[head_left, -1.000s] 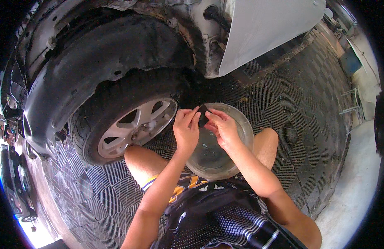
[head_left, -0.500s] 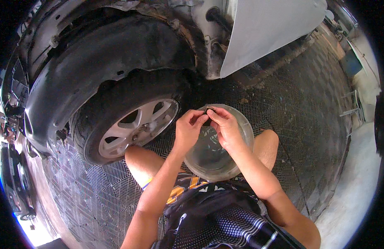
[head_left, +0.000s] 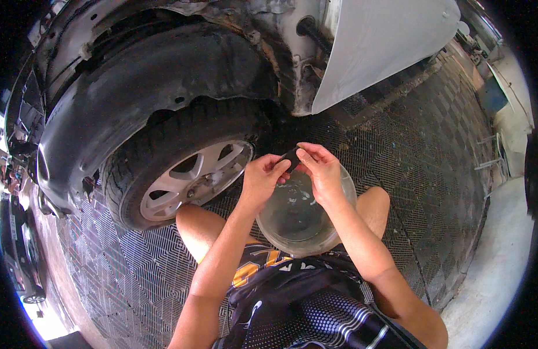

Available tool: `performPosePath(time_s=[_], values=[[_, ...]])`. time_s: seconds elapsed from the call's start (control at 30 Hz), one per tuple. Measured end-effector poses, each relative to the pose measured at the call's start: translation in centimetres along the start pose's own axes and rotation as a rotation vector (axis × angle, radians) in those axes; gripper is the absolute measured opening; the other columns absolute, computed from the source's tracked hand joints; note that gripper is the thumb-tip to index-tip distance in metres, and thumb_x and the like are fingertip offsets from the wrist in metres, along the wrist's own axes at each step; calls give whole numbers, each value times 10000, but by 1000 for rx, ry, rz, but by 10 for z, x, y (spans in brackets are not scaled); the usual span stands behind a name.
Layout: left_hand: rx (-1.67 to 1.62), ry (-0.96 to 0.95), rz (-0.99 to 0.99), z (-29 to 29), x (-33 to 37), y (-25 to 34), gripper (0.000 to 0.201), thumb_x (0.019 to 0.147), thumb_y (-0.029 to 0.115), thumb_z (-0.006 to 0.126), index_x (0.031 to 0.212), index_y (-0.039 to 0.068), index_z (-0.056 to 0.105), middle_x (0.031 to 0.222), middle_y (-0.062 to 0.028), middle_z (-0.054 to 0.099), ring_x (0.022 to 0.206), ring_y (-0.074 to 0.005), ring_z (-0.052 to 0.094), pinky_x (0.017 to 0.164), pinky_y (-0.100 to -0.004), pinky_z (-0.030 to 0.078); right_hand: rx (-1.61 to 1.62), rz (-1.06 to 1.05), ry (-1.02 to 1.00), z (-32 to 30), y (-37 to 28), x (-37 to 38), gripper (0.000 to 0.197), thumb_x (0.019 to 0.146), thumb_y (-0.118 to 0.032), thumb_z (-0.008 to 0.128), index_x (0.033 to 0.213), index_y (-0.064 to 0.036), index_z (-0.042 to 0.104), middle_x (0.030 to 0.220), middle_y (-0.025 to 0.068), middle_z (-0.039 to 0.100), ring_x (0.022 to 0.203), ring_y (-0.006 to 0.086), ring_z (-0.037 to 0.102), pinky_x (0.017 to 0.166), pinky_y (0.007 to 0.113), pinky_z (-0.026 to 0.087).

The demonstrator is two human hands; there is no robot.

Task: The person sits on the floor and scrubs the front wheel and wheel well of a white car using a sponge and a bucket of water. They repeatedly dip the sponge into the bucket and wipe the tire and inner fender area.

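Between my two hands I hold a small, dark, flat piece, too small to name its kind. My left hand pinches its left end between thumb and fingers. At its upper right end, the thumb and fingers of my right hand are closed on it. Directly below both hands is a round, pale, translucent tub with water in it. Light glints off the water's surface. The tub stands between my bent knees.
A car wheel with a silver rim stands left of the tub, under a black wheel-arch liner. A light grey body panel is at the upper right. Patterned dark floor tiles lie around me, and a pale wall runs along the right.
My hands have moved slightly apart, the right one up and to the right. More of the dark piece shows between them. The view has shifted a little.
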State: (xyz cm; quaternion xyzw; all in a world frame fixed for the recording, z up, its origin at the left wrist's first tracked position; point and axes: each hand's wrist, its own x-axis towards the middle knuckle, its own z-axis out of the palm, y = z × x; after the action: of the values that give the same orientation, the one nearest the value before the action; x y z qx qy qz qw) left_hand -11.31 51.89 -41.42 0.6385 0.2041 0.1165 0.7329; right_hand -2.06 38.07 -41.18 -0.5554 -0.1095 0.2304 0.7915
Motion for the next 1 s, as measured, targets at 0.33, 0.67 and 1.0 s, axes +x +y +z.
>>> performPosePath(time_s=[0.33, 0.67, 1.0], values=[[-194, -157, -158, -19, 2, 1, 349, 1051, 309, 609, 1004, -21, 712, 799, -57, 692, 723, -109, 623, 663, -249, 484, -887, -633, -333, -19, -17, 1, 314, 864, -135, 800, 1166, -67, 751, 1184, 89, 712, 1030, 211, 682, 845, 330, 560], [-205, 129, 54, 0, 4, -12, 185, 976, 178, 722, 952, -6, 724, 883, -20, 685, 784, -105, 606, 689, -269, 475, -298, 60, -318, -15, 2, 0, 286, 1027, -274, 666, 1122, -6, 686, 916, 21, 691, 831, 104, 669, 711, 266, 546], [399, 330, 486, -2, 21, -18, 187, 945, 149, 705, 1005, -24, 665, 953, -152, 649, 842, -289, 635, 720, -383, 499, -323, -181, 18, 22, 28, 11, 145, 954, -123, 751, 920, -21, 654, 821, -28, 613, 809, 40, 540, 700, 216, 445]])
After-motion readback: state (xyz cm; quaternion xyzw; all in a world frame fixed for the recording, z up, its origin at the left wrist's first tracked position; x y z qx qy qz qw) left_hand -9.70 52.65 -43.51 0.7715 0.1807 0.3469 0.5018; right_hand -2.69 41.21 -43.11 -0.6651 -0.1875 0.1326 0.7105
